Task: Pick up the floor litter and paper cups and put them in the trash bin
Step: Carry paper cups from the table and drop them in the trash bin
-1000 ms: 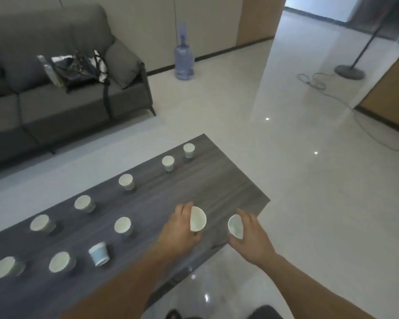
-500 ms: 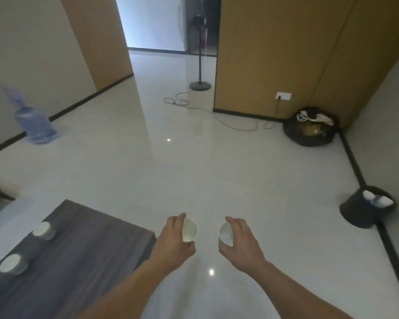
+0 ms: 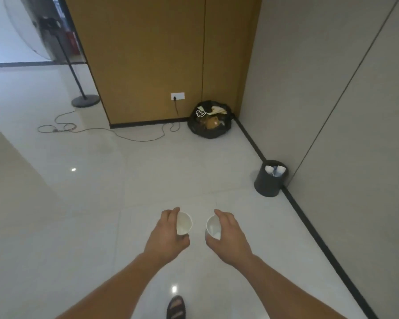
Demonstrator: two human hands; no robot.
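Note:
My left hand [image 3: 166,236] grips a white paper cup [image 3: 184,223], its mouth turned right. My right hand [image 3: 230,236] grips a second white paper cup [image 3: 212,227], its mouth turned left. Both hands are held out in front of me above the pale tiled floor, the cups a short gap apart. A small dark trash bin [image 3: 268,180] stands ahead to the right against the grey wall, with white cups showing in its top.
A full black rubbish bag [image 3: 209,125] sits in the far corner below a wall socket [image 3: 177,96]. A thin cable [image 3: 97,128] trails over the floor to a stand's round base [image 3: 85,101]. My sandalled foot [image 3: 176,307] shows at the bottom.
The view has swung right, away from the dark table, which is now out of sight. The trash bin and black bag have come nearer. Both hands still hold their cups.

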